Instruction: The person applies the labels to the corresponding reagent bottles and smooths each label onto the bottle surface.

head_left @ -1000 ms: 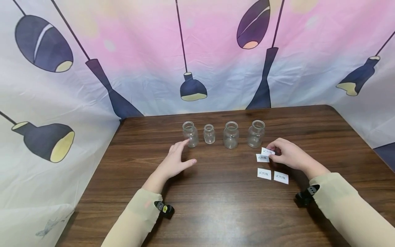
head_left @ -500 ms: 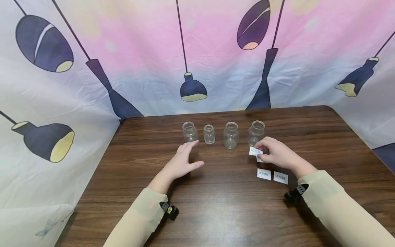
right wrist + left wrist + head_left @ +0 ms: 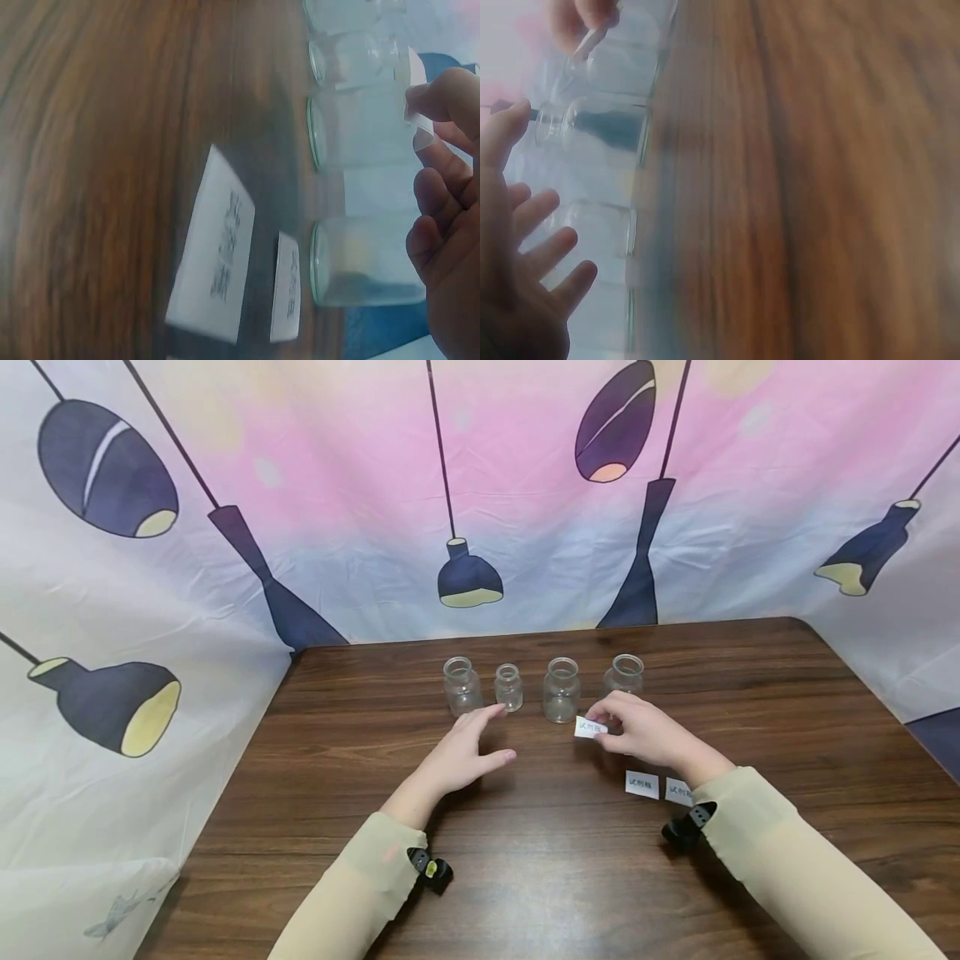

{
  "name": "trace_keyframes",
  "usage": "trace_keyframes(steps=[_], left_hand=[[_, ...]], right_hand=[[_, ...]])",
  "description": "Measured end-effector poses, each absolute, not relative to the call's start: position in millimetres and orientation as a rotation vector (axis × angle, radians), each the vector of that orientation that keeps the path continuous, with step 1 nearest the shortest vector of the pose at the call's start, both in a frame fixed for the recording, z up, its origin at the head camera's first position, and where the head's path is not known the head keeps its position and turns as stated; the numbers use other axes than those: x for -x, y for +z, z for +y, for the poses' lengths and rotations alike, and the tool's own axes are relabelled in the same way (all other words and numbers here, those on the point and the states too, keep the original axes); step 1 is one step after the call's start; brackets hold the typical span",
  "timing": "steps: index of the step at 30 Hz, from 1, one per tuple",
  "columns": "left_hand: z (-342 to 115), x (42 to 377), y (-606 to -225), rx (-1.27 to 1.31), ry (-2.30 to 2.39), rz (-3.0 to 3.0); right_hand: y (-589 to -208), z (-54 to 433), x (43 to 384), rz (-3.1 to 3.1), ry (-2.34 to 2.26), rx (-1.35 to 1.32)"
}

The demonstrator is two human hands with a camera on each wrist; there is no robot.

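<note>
Right hand [image 3: 637, 727] pinching a paper label [image 3: 589, 727] above a wood-grain table [image 3: 555, 877].
The table spans the lower frame, a lamp-printed cloth [image 3: 352, 485] behind. Two slips [image 3: 642, 784] lie right of centre; past them, the label sits between right thumb and fingers, held by its right side. The left hand [image 3: 457, 757], mid-frame, has its fingers loosely spread. Four glass jars [image 3: 562, 692] stand beyond. The slip nearer centre reads "试剂瓶"; the held label, partly covered, seems to match.
</note>
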State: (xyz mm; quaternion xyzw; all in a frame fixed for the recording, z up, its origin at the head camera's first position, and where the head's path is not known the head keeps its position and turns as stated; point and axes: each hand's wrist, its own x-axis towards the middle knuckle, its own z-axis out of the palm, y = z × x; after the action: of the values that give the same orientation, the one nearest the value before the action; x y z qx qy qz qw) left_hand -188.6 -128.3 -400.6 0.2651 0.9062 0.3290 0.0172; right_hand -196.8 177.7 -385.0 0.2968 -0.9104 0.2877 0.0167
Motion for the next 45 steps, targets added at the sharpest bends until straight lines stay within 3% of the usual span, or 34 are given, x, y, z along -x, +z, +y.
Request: trace_keyframes(steps=[18, 45], left_hand=[[-98.9, 186.0, -404.1, -0.790, 1.148, 2.800], [-90.8, 184.1, -404.2, -0.873, 1.300, 2.925]], right_hand=[[-390.5, 147.7, 200.2, -2.813, 0.982, -0.945], [-388.9, 124.3, 203.1, -2.745, 0.981, -1.051]])
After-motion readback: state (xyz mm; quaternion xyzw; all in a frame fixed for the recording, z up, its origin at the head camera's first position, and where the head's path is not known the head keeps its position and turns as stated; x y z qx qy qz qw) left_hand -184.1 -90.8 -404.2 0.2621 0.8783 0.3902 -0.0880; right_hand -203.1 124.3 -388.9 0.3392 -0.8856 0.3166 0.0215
